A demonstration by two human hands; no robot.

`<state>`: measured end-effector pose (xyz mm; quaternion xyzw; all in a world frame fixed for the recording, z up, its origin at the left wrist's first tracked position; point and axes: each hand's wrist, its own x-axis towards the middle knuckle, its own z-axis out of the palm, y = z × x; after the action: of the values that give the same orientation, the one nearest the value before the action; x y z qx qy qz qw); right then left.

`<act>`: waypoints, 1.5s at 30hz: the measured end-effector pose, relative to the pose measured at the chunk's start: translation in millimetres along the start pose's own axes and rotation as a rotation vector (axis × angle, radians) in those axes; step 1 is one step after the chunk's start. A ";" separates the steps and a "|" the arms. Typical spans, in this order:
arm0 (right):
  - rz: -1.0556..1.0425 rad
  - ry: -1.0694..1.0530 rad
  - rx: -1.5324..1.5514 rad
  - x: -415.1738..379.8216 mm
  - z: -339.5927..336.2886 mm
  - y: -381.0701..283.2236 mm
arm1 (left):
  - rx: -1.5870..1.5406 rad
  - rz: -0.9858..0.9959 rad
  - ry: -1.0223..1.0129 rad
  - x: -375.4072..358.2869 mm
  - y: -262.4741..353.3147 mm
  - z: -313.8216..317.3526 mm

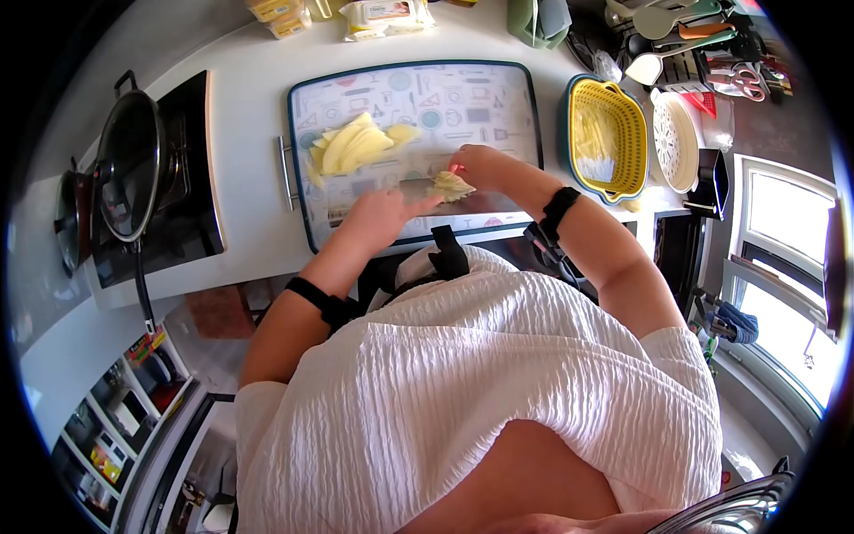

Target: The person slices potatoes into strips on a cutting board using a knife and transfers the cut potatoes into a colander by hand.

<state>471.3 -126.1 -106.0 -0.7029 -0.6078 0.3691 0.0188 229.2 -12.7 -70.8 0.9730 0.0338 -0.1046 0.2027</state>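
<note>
A patterned cutting board (471, 93) with a dark blue rim lies before me. My left hand (378, 216) is low over the board, its index finger stretched out to a small pile of thin, pale yellow strips, apparently potato (452, 188). My right hand (480, 167) has its fingers curled in at the upper edge of these strips. A bit of red shows at its fingertips. Beside and partly beneath my hands lies a flat metal blade (414, 188); its handle cannot be made out. Flat, pale yellow potato slices (354, 146) lie fanned out on the board's left side.
To the right stands a yellow basket (635, 133) holding pale strips, with a white colander (673, 142) beyond it. A lidded pan (130, 165) stands on the black cooktop (191, 214) at left. Wipes (387, 18) and utensils (680, 36) are at the back.
</note>
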 end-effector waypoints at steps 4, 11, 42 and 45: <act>0.000 0.066 0.027 -8.0 4.9 1.5 | -0.110 -0.026 0.078 -2.7 -4.5 13.6; 0.013 0.161 0.067 -28.5 -2.7 0.3 | -0.215 0.005 0.151 0.7 0.6 0.9; 0.275 1.020 -0.009 -210.4 -46.2 129.4 | 0.063 0.373 0.080 246.1 131.8 -64.4; 0.238 0.958 0.012 -204.8 -41.0 129.3 | 0.067 0.357 0.082 245.2 132.2 -63.2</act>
<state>604.5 -320.3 -36.0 -0.8581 -0.4440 0.0074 0.2578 494.8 -102.7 -16.3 0.9733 -0.1345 -0.0286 0.1839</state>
